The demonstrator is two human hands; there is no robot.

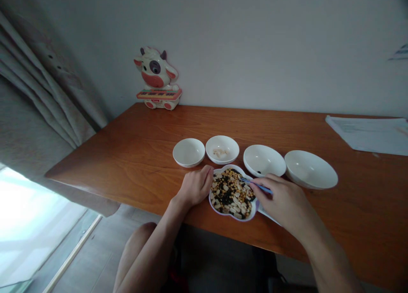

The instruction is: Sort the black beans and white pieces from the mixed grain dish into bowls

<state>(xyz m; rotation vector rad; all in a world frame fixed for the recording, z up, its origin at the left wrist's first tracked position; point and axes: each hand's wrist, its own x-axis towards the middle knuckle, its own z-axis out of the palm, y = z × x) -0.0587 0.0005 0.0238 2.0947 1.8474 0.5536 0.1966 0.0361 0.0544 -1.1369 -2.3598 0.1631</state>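
Observation:
A cloud-shaped white dish [253, 213] near the table's front edge holds mixed yellow, white and dark beans [231, 192]. My left hand [195, 185] rests against the dish's left rim with its fingers curled on it. My right hand [282, 201] is closed on blue tweezers [256, 184], whose tips reach over the beans on the right side. Behind the dish stand several white bowls in a row: the far-left bowl [188, 152] looks bare, the second bowl [222, 148] holds a few white beans, the third bowl [264, 160] has a dark bean, and the right bowl [310, 169] looks bare.
The wooden table [127, 157] meets a white wall. A cow-shaped toy keyboard [157, 80] stands at the back left. Papers [369, 133] lie at the back right. A curtain [38, 93] hangs on the left, and my knee [140, 246] shows below the table edge.

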